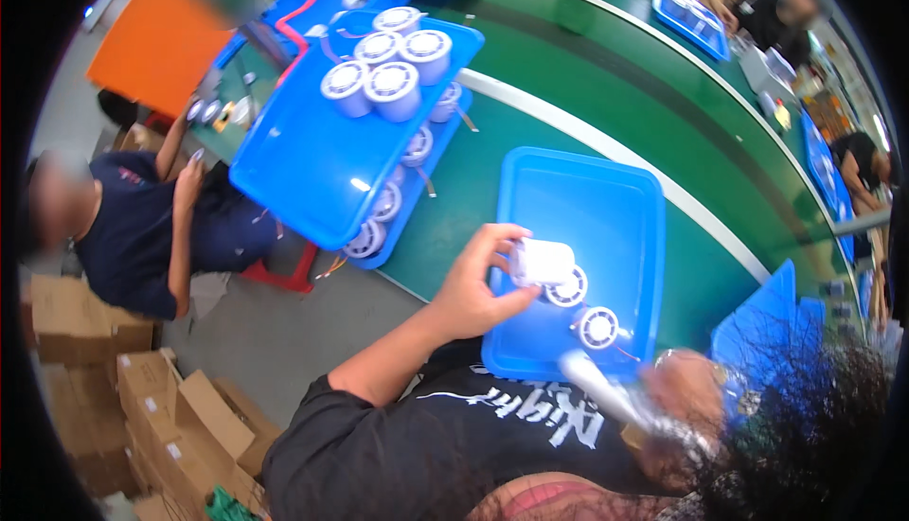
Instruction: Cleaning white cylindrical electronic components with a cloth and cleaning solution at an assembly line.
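This looks like a factory assembly line: a green belt (pixel 606 97), blue trays (pixel 298 166) of white parts (pixel 393 90), cartons (pixel 76 317) stacked on the floor (pixel 260 317) and, blurred near the rim, apparently workers (pixel 854 157).

Shirt (pixel 398 455): black
Left sleeve (pixel 331 417): black, short
Print (pixel 532 407): white, brush-like lettering, one thin stroke
Left hand (pixel 485 280): bare
Hair (pixel 805 426): dark, frizzy strands

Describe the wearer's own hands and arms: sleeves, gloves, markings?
Left hand: bare, no glove; nothing visible worn at the wrist. Left sleeve: short, black, plain, ending near the elbow, part of a black T-shirt with white lettering across it. Right hand: looks ungloved but blurred; its sleeve can't be made out.
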{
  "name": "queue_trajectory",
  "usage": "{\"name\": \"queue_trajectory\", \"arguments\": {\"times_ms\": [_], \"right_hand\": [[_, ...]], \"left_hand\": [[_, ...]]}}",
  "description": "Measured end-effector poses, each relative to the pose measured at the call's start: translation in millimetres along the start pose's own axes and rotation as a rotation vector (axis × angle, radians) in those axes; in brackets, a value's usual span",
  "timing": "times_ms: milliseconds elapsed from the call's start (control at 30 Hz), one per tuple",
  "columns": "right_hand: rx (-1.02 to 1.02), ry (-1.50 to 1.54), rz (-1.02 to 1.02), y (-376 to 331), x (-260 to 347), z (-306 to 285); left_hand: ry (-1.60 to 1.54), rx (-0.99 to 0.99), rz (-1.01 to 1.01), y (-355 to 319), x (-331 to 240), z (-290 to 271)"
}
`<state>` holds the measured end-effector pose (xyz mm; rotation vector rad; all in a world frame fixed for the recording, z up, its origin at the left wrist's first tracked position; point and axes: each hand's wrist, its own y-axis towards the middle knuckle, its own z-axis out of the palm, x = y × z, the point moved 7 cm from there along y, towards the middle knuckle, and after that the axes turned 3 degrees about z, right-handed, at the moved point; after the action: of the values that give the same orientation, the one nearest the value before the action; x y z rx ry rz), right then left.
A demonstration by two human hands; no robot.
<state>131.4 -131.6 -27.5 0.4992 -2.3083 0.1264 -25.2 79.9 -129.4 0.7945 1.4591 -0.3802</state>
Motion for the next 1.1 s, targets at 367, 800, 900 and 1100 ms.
{"name": "queue_trajectory", "arguments": {"times_ms": [367, 800, 900, 1100], "right_hand": [[-1.279, -0.588, 0.669, -105, -4, -75], [-1.608, -0.629, 0.062, -124, -70, -109], [-1.681, -0.665, -0.054, -125, -59, -113], [-1.263, -0.622, 0.793, -92, -99, -141]], "left_hand": [[-0.067, -0.124, 0.071, -1, 11, 13], [0.186, -0.148, 0.168, -9, 6, 15], [0.183, -0.158, 0.195, -5, 5, 15], [0.2, -0.167, 0.162, -5, 4, 13]]}}
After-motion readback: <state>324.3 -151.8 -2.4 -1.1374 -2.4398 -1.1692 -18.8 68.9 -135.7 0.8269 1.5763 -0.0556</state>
